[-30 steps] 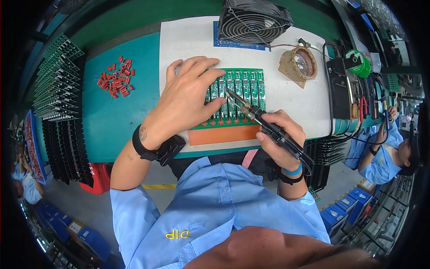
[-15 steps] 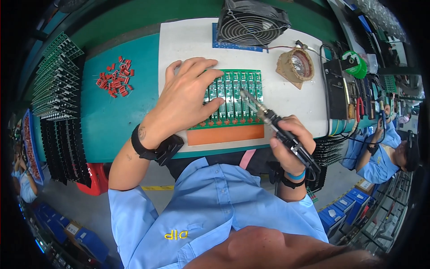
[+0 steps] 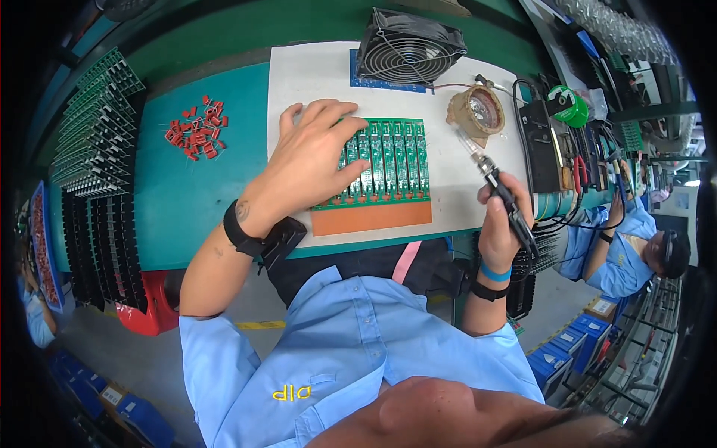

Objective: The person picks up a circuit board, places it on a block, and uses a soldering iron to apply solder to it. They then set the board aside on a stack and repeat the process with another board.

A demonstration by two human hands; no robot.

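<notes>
My left hand point(image 3: 308, 163) lies with spread fingers over the left part of a green circuit board panel point(image 3: 397, 160). The panel is made up of several narrow boards side by side, and an orange strip point(image 3: 373, 219) runs along its near edge. My right hand point(image 3: 499, 237) is wrapped round a black soldering iron point(image 3: 506, 196). Its slim metal end points up and left, right of the panel and just short of a round, tan-walled pot point(image 3: 478, 112) with a shiny inside. The iron is apart from the panel.
Red components point(image 3: 198, 134) lie heaped on the green mat point(image 3: 160, 224) at left. Beyond them stand stacked boards in black racks point(image 3: 101, 246). A black fan point(image 3: 409, 52) stands at the back. Tools, a green solder spool point(image 3: 571, 108) and cables line the right. A co-worker point(image 3: 627, 254) sits at far right.
My right hand has moved the soldering iron off the panel, to the right and toward the pot. My left hand stays on the panel. The whole view has shifted slightly.
</notes>
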